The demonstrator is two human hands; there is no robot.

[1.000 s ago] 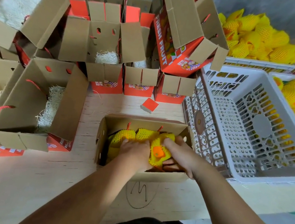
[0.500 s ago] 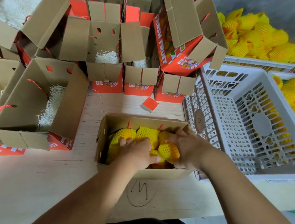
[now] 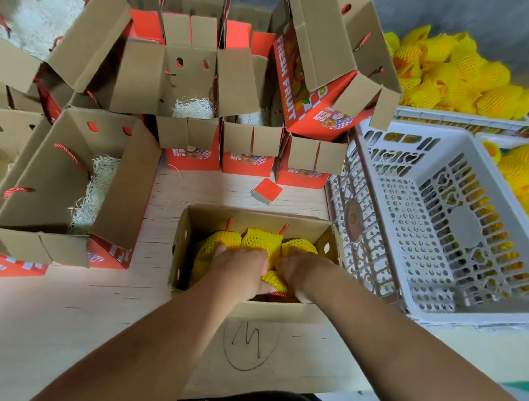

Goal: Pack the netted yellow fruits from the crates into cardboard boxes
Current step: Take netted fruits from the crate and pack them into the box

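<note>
Pressing down inside the open cardboard box [image 3: 242, 302], left hand [image 3: 239, 270] and right hand [image 3: 297, 269] both gripping netted yellow fruits [image 3: 262, 246] packed there, empty white crate [image 3: 456, 227] sitting just beside.

Fruit packing station, commercial setting.

You are working at a plywood bench [image 3: 35, 321] crowded with open cardboard gift boxes [image 3: 66, 172] printed "FRESH FRUIT" [image 3: 287, 77], several lined with shredded white paper [image 3: 94, 190] and fitted with red cord handles [image 3: 18, 190]. White perforated plastic crates [image 3: 455, 234] stand to your right, two heaped with yellow fruits in foam netting [image 3: 451, 73]. A bare grey wall [image 3: 486, 17] stands behind. The quantity of identical boxes and bulk fruit indicates packing for sale, not a household.
</note>
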